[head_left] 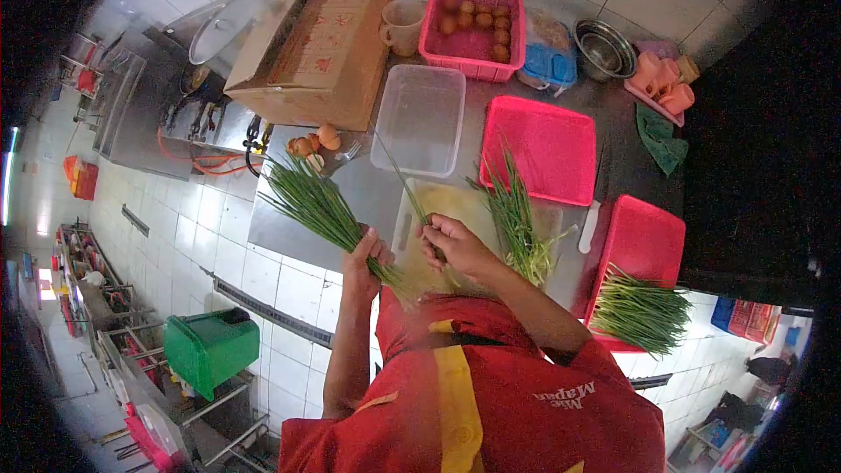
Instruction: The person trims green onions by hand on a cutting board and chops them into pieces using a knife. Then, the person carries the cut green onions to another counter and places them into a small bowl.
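My left hand (370, 256) is closed around a thick bunch of long green stalks (315, 203), their leafy ends pointing up and left. Over the cutting board (412, 258), my right hand (447, 245) pinches a thin green stalk (407, 182). A loose pile of green stalks with pale roots (517, 223) lies on the board's right part. Beside it is a knife (590, 228), its pale handle toward me. More stalks (639, 311) lie in a pink tray (653, 236) at the right.
Behind the board stand a clear plastic tray (419, 118) and a pink tray (539, 149). Farther back are a cardboard box (328, 52), a pink basket (473, 68) of round brown items, a mug (404, 24) and metal bowls (604, 48). Eggshells (307, 147) lie left.
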`<state>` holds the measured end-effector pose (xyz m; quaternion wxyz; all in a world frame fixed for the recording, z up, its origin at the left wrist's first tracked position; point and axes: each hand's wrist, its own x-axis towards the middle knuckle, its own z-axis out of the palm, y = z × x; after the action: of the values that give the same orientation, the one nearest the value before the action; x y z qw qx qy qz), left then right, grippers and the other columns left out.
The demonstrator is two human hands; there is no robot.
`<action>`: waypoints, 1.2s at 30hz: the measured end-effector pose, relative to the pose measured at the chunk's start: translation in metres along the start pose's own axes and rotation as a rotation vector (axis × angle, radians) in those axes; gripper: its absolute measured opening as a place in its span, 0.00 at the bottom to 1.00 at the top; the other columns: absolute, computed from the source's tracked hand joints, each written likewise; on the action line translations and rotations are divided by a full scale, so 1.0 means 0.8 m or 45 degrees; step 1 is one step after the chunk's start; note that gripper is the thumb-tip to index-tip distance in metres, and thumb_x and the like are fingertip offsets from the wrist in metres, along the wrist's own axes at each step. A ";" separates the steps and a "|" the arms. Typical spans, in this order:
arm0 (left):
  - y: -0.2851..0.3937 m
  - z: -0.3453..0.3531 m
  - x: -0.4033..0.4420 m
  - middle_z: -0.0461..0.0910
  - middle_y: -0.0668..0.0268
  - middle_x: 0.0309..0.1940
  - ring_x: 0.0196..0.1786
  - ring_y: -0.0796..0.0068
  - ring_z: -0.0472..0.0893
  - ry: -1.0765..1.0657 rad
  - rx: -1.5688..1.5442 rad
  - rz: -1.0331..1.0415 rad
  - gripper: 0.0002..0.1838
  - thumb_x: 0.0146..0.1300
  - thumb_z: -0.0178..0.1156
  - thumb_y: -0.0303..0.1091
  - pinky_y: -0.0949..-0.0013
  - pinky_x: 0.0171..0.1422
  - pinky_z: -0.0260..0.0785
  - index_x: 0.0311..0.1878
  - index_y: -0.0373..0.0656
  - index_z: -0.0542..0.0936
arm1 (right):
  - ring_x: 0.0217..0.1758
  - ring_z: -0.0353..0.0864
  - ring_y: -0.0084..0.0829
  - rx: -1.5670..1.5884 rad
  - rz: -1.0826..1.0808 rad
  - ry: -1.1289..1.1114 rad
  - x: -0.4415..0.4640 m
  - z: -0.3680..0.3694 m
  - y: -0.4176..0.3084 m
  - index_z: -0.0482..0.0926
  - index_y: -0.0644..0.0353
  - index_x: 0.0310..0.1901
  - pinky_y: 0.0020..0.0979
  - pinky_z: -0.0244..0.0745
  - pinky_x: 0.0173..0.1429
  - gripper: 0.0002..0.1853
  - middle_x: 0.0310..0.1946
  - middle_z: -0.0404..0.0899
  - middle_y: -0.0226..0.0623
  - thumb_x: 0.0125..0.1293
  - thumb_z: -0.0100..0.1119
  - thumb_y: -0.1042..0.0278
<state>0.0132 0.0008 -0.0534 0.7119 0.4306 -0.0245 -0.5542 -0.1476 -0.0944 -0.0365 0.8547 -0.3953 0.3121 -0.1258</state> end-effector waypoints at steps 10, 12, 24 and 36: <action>-0.002 0.013 -0.005 0.62 0.75 0.19 0.19 0.81 0.65 -0.051 0.129 -0.017 0.14 0.64 0.58 0.32 0.73 0.25 0.60 0.50 0.41 0.68 | 0.19 0.51 0.14 -0.112 0.182 -0.020 -0.006 0.021 -0.001 0.69 0.50 0.41 0.19 0.48 0.21 0.10 0.21 0.54 0.20 0.74 0.41 0.56; -0.003 0.017 -0.005 0.62 0.75 0.19 0.20 0.81 0.64 -0.036 0.129 -0.012 0.14 0.64 0.58 0.32 0.73 0.25 0.60 0.50 0.41 0.68 | 0.19 0.51 0.14 -0.095 0.169 -0.023 -0.004 0.021 0.003 0.68 0.51 0.40 0.20 0.47 0.21 0.10 0.21 0.54 0.20 0.74 0.40 0.57; 0.011 -0.009 -0.006 0.58 0.77 0.19 0.20 0.82 0.60 0.034 -0.030 0.069 0.07 0.66 0.57 0.37 0.74 0.25 0.56 0.35 0.50 0.69 | 0.17 0.60 0.22 0.379 -0.049 0.235 0.048 -0.034 -0.021 0.66 0.55 0.41 0.27 0.60 0.20 0.08 0.22 0.64 0.28 0.73 0.42 0.60; 0.014 -0.038 -0.005 0.56 0.78 0.19 0.21 0.84 0.58 0.028 0.004 0.130 0.07 0.67 0.56 0.41 0.75 0.28 0.55 0.41 0.52 0.71 | 0.52 0.73 0.49 -1.102 -0.921 0.946 0.064 -0.075 -0.032 0.66 0.65 0.57 0.44 0.65 0.60 0.21 0.48 0.73 0.56 0.67 0.51 0.63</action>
<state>0.0359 0.0222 -0.0631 0.7387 0.4360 -0.0395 -0.5125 -0.1453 -0.1708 -0.0688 0.3593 -0.7120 0.4558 -0.3952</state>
